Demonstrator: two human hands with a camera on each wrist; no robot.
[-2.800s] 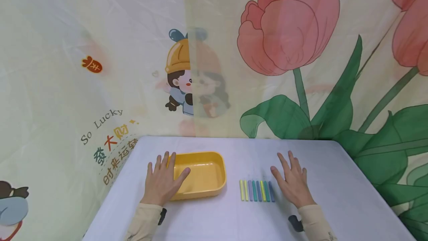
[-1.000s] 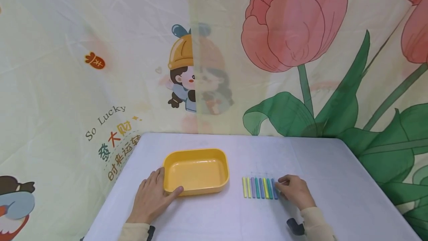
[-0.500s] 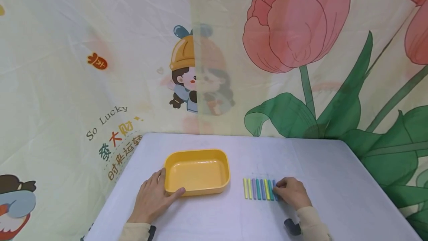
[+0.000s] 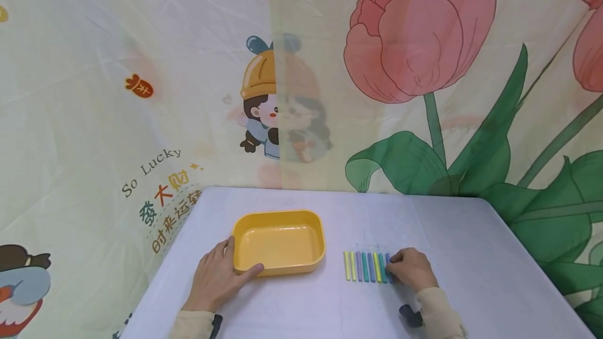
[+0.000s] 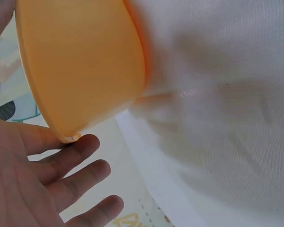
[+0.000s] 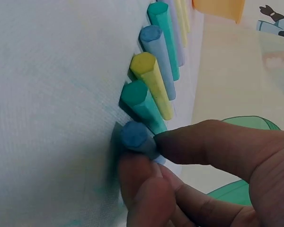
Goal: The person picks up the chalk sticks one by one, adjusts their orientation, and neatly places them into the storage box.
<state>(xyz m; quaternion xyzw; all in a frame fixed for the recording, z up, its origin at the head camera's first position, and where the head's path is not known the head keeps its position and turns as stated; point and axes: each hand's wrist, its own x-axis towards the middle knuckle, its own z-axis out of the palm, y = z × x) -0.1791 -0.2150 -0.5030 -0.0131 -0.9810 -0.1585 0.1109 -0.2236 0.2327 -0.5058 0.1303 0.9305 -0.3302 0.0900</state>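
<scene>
On the white table stands a yellow tray (image 4: 278, 247). My left hand (image 4: 214, 279) rests at its near left corner, thumb on the near rim and fingers along the left side. The left wrist view shows these fingers spread and fairly straight, the index finger touching the rim. To the tray's right lies a row of chalk sticks (image 4: 365, 267) in yellow, purple, teal and blue. My right hand (image 4: 414, 268) pinches the blue chalk (image 6: 135, 135) at the right end of the row. Right beside that one lies a teal chalk (image 6: 136, 94), close to my fingertips.
A white cloth covers the table (image 4: 452, 239), with faint chalk marks behind the row. Behind the table hangs a printed curtain (image 4: 202, 67) with tulips and cartoon figures. Dark bands show at both cuffs.
Both hands were spread, over the tray and right of the chalks. The left has come down to the tray's corner. The right has lowered and taken hold of the blue chalk.
</scene>
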